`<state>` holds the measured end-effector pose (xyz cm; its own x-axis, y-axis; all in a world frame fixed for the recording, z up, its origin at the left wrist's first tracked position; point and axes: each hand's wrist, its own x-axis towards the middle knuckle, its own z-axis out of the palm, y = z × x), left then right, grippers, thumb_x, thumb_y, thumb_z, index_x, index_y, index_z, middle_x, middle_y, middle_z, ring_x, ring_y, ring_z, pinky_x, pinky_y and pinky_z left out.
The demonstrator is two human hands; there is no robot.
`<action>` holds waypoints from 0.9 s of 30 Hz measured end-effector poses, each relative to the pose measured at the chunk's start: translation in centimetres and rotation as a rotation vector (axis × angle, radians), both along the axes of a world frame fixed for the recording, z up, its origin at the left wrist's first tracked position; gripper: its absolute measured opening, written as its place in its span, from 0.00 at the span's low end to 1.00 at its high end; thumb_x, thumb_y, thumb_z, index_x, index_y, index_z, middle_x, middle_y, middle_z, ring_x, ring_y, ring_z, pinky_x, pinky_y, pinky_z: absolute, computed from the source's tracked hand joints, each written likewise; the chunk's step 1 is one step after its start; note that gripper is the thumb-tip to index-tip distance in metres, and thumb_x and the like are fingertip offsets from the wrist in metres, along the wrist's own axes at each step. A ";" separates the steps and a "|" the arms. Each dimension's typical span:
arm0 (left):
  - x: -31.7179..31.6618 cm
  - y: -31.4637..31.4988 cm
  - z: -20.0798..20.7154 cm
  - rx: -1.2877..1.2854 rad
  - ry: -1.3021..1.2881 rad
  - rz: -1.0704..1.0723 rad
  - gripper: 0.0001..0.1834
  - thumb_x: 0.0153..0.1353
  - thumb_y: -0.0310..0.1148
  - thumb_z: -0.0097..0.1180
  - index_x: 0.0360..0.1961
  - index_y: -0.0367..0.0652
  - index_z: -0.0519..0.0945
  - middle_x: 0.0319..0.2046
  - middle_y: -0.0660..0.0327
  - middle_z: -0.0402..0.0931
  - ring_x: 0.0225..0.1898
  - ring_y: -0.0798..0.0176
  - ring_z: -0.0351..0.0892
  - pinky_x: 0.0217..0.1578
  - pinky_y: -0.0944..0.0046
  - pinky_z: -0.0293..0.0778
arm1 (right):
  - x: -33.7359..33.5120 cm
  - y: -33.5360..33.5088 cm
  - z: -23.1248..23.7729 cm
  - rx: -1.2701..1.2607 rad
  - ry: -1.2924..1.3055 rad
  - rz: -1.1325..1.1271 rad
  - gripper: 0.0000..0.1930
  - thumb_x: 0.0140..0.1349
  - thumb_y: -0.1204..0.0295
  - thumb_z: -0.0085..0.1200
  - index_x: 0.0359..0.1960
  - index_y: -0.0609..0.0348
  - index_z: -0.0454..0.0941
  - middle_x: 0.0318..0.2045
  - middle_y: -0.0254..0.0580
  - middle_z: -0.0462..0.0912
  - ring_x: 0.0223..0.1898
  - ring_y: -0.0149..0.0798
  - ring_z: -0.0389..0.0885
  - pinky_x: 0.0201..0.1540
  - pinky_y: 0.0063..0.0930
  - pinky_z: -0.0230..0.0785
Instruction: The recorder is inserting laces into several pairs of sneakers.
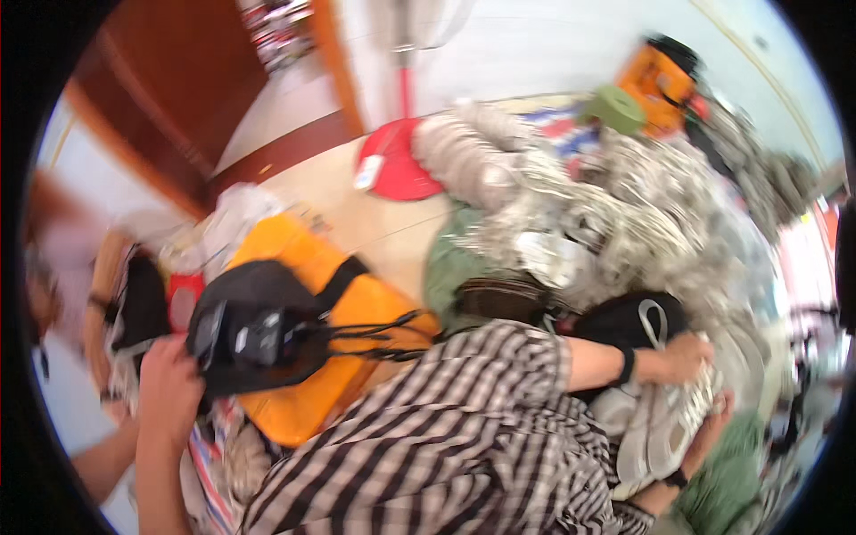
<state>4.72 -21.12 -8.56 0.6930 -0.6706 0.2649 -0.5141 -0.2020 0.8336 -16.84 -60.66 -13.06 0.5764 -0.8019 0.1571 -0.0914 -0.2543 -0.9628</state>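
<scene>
At the lower left, the left hand (167, 385) rests against the edge of a black bag (254, 339) lying on an orange case (357, 308). Blur hides whether its fingers grip the bag or only touch it. The right hand does not show. A person in a checked shirt (446, 437) fills the lower middle and crowds the near side, with both hands closed on a grey shoe (669, 419) at the right. Beyond them a heap of pale shoes (606, 209) spreads to the right rim. The only bare floor (383, 227) is a narrow strip between the case and the heap, running up to a red fan base (397, 165).
</scene>
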 end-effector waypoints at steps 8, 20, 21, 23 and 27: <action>-1.9 -27.6 -6.2 -0.316 0.135 -0.498 0.07 0.56 0.26 0.50 0.32 0.40 0.80 0.19 0.58 0.74 0.23 0.68 0.71 0.27 0.65 0.68 | 0.3 -1.0 -1.0 -0.050 -0.024 0.137 0.06 0.61 0.68 0.53 0.31 0.57 0.73 0.28 0.25 0.71 0.33 0.22 0.67 0.37 0.16 0.60; -1.6 -26.3 -3.1 -0.066 0.159 -0.583 0.04 0.63 0.25 0.50 0.37 0.37 0.76 0.26 0.67 0.74 0.28 0.76 0.68 0.31 0.73 0.67 | 0.9 0.0 0.6 0.132 -0.171 0.221 0.06 0.63 0.70 0.54 0.33 0.59 0.73 0.28 0.25 0.74 0.30 0.19 0.69 0.35 0.14 0.62; -1.6 -26.2 -3.2 -0.071 0.154 -0.571 0.04 0.63 0.24 0.50 0.37 0.36 0.76 0.26 0.67 0.74 0.28 0.77 0.67 0.31 0.74 0.67 | 0.8 0.0 0.6 0.139 -0.173 0.230 0.06 0.63 0.70 0.55 0.33 0.59 0.73 0.28 0.24 0.74 0.30 0.19 0.69 0.35 0.14 0.62; -1.6 -26.3 -3.1 -0.071 0.147 -0.562 0.04 0.63 0.24 0.50 0.37 0.36 0.76 0.26 0.67 0.75 0.28 0.77 0.67 0.30 0.74 0.67 | 0.8 0.0 0.7 0.140 -0.172 0.228 0.06 0.63 0.70 0.55 0.33 0.59 0.73 0.28 0.24 0.74 0.30 0.19 0.69 0.35 0.14 0.62; -1.4 -26.4 -2.7 -0.072 0.176 -0.585 0.05 0.63 0.24 0.50 0.39 0.38 0.76 0.26 0.70 0.73 0.25 0.79 0.64 0.26 0.76 0.63 | 0.9 0.2 0.6 0.120 -0.155 0.223 0.06 0.63 0.71 0.55 0.33 0.59 0.73 0.27 0.24 0.73 0.30 0.19 0.68 0.35 0.14 0.62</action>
<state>3.33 -47.48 -11.28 0.2530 -0.9376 0.2386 -0.3767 0.1317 0.9169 -15.92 -60.50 -12.48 0.7173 -0.6759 0.1691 0.1048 -0.1353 -0.9852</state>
